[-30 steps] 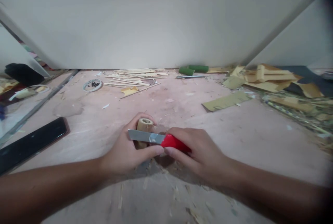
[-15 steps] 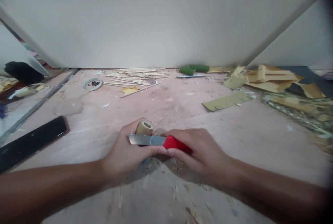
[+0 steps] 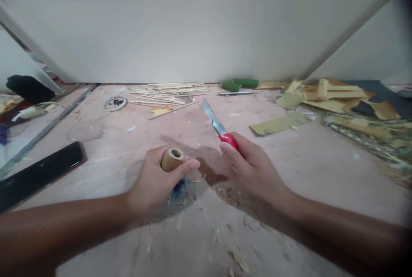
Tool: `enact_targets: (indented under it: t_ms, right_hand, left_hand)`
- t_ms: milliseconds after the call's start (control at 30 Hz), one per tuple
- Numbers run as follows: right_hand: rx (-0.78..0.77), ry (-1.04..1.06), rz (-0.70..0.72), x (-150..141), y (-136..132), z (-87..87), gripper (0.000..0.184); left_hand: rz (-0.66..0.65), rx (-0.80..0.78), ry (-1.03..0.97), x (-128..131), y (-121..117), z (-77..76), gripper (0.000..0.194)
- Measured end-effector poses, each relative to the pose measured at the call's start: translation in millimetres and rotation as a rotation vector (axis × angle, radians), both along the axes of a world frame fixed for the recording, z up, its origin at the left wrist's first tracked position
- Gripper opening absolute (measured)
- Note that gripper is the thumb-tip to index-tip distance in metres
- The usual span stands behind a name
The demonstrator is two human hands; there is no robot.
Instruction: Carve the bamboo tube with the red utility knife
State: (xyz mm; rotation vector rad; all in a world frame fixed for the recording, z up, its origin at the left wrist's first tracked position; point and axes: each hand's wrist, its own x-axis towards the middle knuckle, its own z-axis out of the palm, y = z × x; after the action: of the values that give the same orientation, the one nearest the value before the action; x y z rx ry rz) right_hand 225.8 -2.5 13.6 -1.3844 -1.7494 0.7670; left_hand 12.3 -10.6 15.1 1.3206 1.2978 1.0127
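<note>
My left hand (image 3: 156,180) is wrapped round a short hollow bamboo piece (image 3: 172,158), whose open end points up and away from me. My right hand (image 3: 254,167) grips the red handle of a knife (image 3: 220,127); its steel blade points up and to the left, clear of the bamboo. Wood shavings (image 3: 225,193) lie on the pink work surface (image 3: 309,165) below and between my hands.
A black phone (image 3: 38,174) lies at the left. Thin bamboo sticks (image 3: 167,93) and a small round lid (image 3: 114,103) sit near the back wall, with green tubes (image 3: 240,84) and a metal rod (image 3: 236,93). Cardboard scraps (image 3: 325,98) pile up on the right.
The knife blade lay across the bamboo piece; my right hand has since lifted it off to the right, blade pointing away. My left hand has tilted the bamboo.
</note>
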Motion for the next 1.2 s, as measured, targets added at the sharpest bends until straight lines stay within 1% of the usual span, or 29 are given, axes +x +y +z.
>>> enact_targets:
  t_ms: [67, 200, 267, 367, 533, 700, 867, 1000, 1200]
  right_hand:
    - [0.019, 0.000, 0.055, 3, 3, 0.1, 0.033]
    - [-0.037, -0.039, 0.194, 6, 1, 1.6, 0.033]
    - [-0.051, -0.057, 0.239, 6, -1, 2.7, 0.032]
    - [-0.061, -0.124, 0.306, 6, -3, 3.6, 0.029]
    - [-0.028, -0.273, 0.386, 7, -3, 2.6, 0.032]
    - [-0.016, -0.310, 0.436, 8, -4, 2.2, 0.032]
    - [0.015, -0.300, 0.480, 9, -5, 3.4, 0.033]
    - [0.035, -0.312, 0.483, 9, -4, 1.4, 0.031]
    - [0.055, -0.357, 0.426, 7, -8, -1.6, 0.034]
  left_hand:
    - [-0.063, -0.007, -0.028, -3, 1, -0.4, 0.040]
    - [-0.211, 0.007, -0.116, -9, 4, -0.8, 0.027]
    - [-0.252, 0.009, -0.132, -12, 5, -2.0, 0.026]
    - [-0.280, 0.022, -0.147, -14, 6, -4.0, 0.029]
    - [-0.266, 0.056, -0.157, -11, 6, -0.5, 0.040]
    - [-0.230, 0.045, -0.133, -7, 5, 3.1, 0.040]
    - [-0.247, 0.014, -0.133, -7, 6, 1.7, 0.042]
    - [-0.199, -0.035, -0.126, -4, 4, 1.1, 0.041]
    - [-0.114, -0.126, -0.158, 1, 0, 2.4, 0.048]
